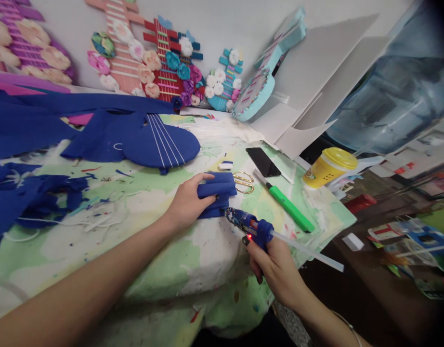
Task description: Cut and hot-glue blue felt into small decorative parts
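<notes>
My left hand point(188, 200) lies with its fingers and thumb on a folded piece of dark blue crepe-like paper point(219, 185), gripping it against the table. In my right hand point(274, 267) is a blue hot glue gun point(253, 225), its small red light lit and a long clear glue stick point(308, 250) sticking out of its back. The gun's nozzle is at the lower right edge of the blue paper; whether it touches is hard to tell. Gold-handled scissors point(244, 183) lie partly beneath the paper, their blades hidden.
A green utility knife point(290, 208) and a black phone point(263, 162) lie on the right. Behind them stands a yellow-lidded cup point(330, 166). A blue guitar-shaped piece point(159, 142) with white strings lies back left, near blue scraps point(52, 193). Decorated guitar shapes point(164, 62) lean against the wall.
</notes>
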The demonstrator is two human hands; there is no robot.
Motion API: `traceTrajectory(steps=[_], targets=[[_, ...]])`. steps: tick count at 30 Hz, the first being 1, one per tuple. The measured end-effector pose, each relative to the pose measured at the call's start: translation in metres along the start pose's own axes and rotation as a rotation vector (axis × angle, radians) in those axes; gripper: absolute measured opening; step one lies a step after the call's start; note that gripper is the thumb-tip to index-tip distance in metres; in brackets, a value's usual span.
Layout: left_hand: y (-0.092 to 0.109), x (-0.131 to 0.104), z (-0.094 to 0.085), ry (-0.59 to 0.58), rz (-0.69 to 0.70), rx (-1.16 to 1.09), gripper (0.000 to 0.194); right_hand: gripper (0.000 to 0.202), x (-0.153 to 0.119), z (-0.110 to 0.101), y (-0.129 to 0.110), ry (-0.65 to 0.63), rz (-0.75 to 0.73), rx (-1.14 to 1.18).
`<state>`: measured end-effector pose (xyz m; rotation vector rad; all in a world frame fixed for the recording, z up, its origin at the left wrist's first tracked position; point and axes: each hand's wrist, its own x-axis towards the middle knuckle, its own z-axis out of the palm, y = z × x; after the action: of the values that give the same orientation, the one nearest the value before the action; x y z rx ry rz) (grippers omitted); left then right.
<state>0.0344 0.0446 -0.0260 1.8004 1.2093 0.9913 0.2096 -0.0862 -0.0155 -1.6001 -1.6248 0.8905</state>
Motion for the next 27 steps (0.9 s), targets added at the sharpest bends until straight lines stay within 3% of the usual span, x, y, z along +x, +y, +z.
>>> traceTrajectory(steps=[12,23,27], targets=[[0.0,0.001,-0.001,0.009,0.0,0.007,0.041,0.032,-0.008,-0.005,0.003,0.062,0.142,0.002],[0.0,0.001,0.0,-0.001,0.013,-0.002,0.041,0.025,-0.008,0.006,0.0,-0.017,0.018,0.004],[0.0,0.0,0.0,0.004,0.017,0.001,0.041,0.024,-0.008,0.004,0.001,0.003,0.041,-0.02]])
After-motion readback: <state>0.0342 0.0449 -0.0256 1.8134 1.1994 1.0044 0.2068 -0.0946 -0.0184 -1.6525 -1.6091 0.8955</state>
